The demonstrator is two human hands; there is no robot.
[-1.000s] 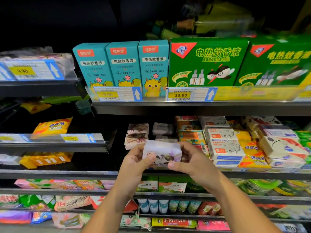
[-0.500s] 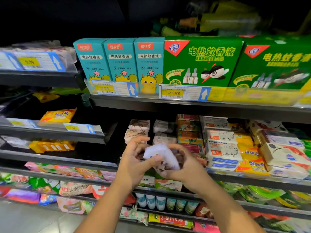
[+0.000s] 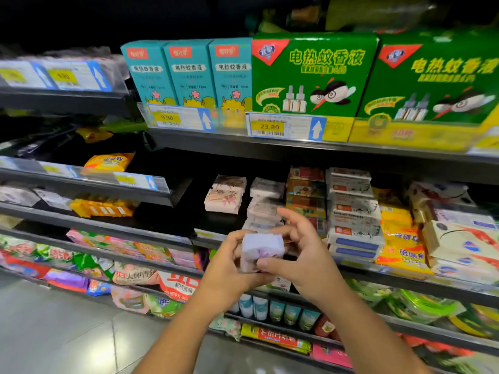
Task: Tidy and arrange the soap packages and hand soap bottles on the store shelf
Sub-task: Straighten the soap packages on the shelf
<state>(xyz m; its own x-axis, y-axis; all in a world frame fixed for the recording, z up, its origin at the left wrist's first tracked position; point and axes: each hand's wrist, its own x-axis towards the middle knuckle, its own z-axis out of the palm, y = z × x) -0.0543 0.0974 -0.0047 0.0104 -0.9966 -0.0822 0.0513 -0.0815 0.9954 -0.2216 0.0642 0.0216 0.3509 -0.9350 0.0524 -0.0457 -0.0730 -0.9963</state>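
the soap package (image 3: 261,251) is partly hidden by both hands, its print blurred. the left hand (image 3: 230,261) grips its left side, the right hand (image 3: 299,253) pinches its lower right corner. it sits in front of the shelf (image 3: 270,237), one pale end face toward the camera.

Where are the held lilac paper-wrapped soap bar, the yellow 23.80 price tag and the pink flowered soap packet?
lilac paper-wrapped soap bar (image 3: 260,247), head view, upper face.
yellow 23.80 price tag (image 3: 269,127), head view, printed number.
pink flowered soap packet (image 3: 223,201), head view, front face.
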